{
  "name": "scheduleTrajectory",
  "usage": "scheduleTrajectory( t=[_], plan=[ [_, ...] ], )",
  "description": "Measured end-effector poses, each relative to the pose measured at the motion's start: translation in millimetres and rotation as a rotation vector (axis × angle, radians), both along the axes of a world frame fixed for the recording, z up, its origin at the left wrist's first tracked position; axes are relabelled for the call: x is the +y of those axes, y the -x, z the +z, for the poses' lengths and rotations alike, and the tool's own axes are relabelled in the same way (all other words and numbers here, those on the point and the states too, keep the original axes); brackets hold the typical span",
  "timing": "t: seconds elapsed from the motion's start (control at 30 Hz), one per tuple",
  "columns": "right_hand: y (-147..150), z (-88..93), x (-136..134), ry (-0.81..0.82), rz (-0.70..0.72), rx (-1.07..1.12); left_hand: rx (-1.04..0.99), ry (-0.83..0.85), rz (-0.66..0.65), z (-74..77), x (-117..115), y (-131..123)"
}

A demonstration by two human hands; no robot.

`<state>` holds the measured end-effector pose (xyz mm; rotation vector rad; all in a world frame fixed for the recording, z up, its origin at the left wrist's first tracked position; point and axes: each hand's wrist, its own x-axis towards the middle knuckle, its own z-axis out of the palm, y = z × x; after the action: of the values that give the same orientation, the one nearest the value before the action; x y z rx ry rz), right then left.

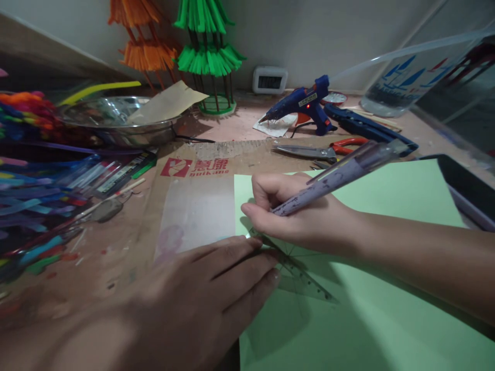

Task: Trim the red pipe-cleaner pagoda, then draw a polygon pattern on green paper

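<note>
A pale purple pen (pixel 320 185) is gripped in my right hand (pixel 301 206), its fingers closed around the lower barrel. That hand rests on a sheet of light green paper (pixel 394 196), and the pen's tip is hidden behind the fingers. My left hand (pixel 228 283) lies flat with fingers stretched out, pressing on a clear ruler with a slanted, marked edge (pixel 309 281). Part of the ruler is covered by those fingers. Thin drawn lines cross on the paper near the ruler.
Cardboard (pixel 147 226) lies under the paper. Behind are scissors (pixel 309 150), a blue glue gun (pixel 305 105), a small digital clock (pixel 269 80) and a metal bowl (pixel 154 135). Colourful pipe cleaners (pixel 27 196) crowd the left; a clear plastic cup (pixel 398 93) stands back right.
</note>
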<state>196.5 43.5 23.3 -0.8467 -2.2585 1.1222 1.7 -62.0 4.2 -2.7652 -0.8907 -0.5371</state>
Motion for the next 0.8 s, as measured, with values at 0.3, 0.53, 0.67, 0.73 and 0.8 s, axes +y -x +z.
scheduleTrajectory(
  t=[0.3,0.53,0.67,0.73,0.8],
  plan=[
    [0.5,2.6,-0.9,0.016,-0.015,0.0,-0.002,-0.006,0.006,1.5,2.9,-0.6],
    [0.9,1.2,-0.3,0.0,-0.009,-0.012,0.012,0.01,-0.011,-0.8,3.5,-1.9],
    [0.4,1.1,0.1,-0.009,-0.003,-0.012,0.015,0.022,-0.02,-1.7,2.8,-0.6],
    [0.0,1.7,0.3,-0.022,0.007,-0.021,0.032,0.013,-0.016,-0.3,2.8,0.7],
    [-0.4,2.6,0.5,-0.037,0.017,-0.031,0.053,0.001,-0.013,2.0,3.0,1.7]
  ],
)
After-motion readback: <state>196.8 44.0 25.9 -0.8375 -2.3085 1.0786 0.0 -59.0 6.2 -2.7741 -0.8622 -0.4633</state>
